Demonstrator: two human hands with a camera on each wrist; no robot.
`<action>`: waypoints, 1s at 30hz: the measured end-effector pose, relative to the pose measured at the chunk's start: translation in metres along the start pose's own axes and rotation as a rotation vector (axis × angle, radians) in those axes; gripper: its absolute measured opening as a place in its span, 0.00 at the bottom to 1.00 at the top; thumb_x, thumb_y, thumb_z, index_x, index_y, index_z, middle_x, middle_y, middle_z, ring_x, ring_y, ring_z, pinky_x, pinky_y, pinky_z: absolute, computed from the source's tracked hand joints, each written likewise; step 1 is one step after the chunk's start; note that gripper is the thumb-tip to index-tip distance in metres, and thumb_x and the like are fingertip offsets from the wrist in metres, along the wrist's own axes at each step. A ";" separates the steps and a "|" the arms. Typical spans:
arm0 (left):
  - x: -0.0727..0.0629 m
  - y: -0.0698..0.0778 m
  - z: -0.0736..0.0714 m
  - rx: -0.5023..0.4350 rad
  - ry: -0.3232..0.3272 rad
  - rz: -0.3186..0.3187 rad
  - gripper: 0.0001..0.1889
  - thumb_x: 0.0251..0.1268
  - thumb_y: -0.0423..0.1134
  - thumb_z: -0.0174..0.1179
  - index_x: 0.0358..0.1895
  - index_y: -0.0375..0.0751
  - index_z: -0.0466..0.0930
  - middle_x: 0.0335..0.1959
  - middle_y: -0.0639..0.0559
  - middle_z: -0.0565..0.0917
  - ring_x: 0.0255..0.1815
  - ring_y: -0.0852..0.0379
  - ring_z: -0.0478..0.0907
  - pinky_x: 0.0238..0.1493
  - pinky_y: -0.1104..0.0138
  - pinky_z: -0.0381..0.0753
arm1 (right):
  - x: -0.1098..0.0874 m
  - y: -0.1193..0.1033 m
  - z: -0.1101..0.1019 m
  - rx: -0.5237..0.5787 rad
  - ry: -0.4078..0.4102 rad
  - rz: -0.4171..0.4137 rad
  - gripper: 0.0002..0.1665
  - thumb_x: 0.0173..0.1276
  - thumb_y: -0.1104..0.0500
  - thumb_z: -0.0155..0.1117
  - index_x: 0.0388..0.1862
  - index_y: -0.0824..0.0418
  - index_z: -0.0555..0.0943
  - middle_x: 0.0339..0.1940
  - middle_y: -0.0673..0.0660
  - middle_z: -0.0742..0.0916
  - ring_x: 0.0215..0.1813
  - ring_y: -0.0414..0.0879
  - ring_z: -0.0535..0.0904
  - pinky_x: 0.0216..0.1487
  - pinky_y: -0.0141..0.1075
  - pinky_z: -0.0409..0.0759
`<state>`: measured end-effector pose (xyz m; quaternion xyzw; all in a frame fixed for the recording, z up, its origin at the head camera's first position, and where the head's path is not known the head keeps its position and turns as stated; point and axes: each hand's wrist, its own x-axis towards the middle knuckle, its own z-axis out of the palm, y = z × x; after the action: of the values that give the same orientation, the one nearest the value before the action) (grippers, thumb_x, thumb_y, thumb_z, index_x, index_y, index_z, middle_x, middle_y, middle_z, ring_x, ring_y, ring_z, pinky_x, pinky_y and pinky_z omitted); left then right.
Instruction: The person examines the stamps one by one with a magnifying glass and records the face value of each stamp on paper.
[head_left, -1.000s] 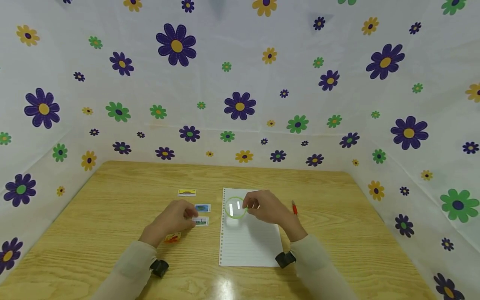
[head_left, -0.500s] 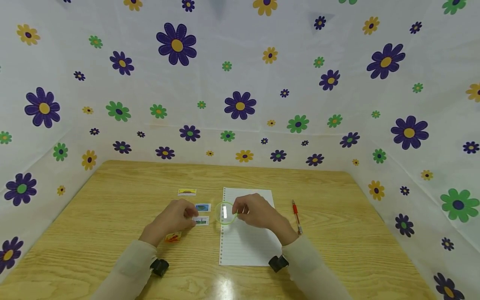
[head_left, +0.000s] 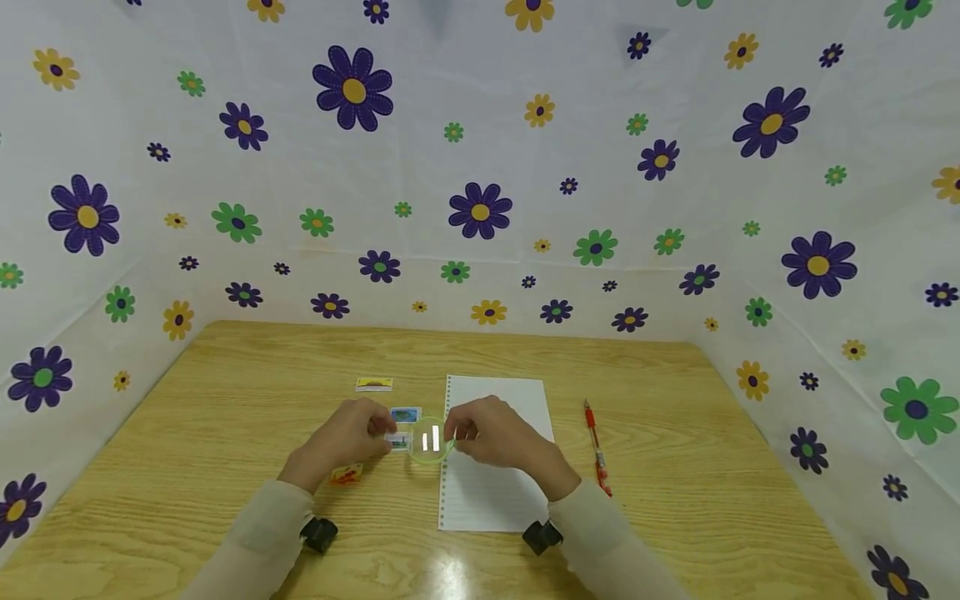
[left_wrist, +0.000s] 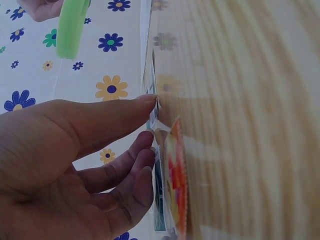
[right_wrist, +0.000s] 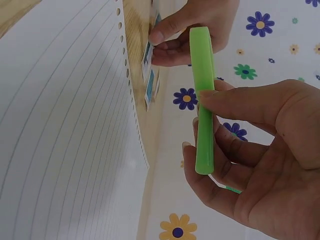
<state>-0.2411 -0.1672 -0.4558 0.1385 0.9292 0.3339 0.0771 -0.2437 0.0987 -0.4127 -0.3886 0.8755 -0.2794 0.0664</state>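
Observation:
My right hand (head_left: 498, 433) pinches a green-rimmed magnifying glass (right_wrist: 204, 125) between thumb and fingers. In the head view its clear lens (head_left: 429, 442) hangs just right of a small greenish picture stamp (head_left: 397, 442), overlapping its right end. At that stamp's left end, my left hand (head_left: 345, 437) pinches the edge with thumb and fingertips. A blue stamp (head_left: 406, 414) lies just beyond it, and a yellow one (head_left: 374, 384) farther back. Partly under the left wrist is an orange-red stamp (head_left: 346, 475), its edge tilted up in the left wrist view.
Lined, hole-punched paper (head_left: 495, 492) lies beneath the right hand. To its right is a red pen (head_left: 596, 442). The wooden table (head_left: 247, 367) is bordered by flower-patterned white cloth (head_left: 420, 150) at the back and sides.
My right hand has carried the magnifying glass leftward and slightly nearer, from above the paper to the stamp at my left fingertips. The left hand has stayed in place.

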 end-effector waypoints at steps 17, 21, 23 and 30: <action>0.001 -0.002 0.001 0.010 0.009 0.004 0.08 0.59 0.30 0.72 0.41 0.41 0.89 0.40 0.49 0.88 0.42 0.55 0.82 0.49 0.54 0.85 | 0.010 -0.009 0.014 0.015 -0.002 -0.002 0.04 0.66 0.69 0.70 0.37 0.61 0.88 0.31 0.55 0.91 0.29 0.35 0.80 0.33 0.26 0.78; 0.001 -0.002 0.001 0.013 0.011 0.005 0.08 0.59 0.30 0.72 0.41 0.41 0.89 0.40 0.49 0.88 0.42 0.55 0.83 0.49 0.54 0.85 | 0.010 -0.009 0.014 0.007 -0.004 0.004 0.05 0.66 0.69 0.70 0.38 0.61 0.88 0.31 0.55 0.91 0.29 0.35 0.80 0.32 0.26 0.77; 0.001 -0.001 0.001 0.010 0.010 0.001 0.08 0.59 0.30 0.72 0.41 0.41 0.89 0.40 0.49 0.88 0.43 0.55 0.83 0.50 0.54 0.85 | 0.011 -0.008 0.015 0.004 -0.003 0.007 0.05 0.66 0.69 0.70 0.38 0.61 0.88 0.31 0.56 0.91 0.29 0.35 0.79 0.32 0.26 0.77; 0.000 0.001 0.000 0.003 0.006 -0.010 0.07 0.59 0.30 0.73 0.41 0.41 0.89 0.41 0.49 0.89 0.44 0.54 0.83 0.51 0.53 0.85 | 0.013 -0.005 0.017 0.001 0.008 0.012 0.05 0.65 0.70 0.71 0.37 0.62 0.88 0.31 0.56 0.90 0.29 0.36 0.80 0.31 0.26 0.77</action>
<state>-0.2410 -0.1665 -0.4553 0.1328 0.9306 0.3325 0.0757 -0.2438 0.0796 -0.4226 -0.3823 0.8780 -0.2808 0.0646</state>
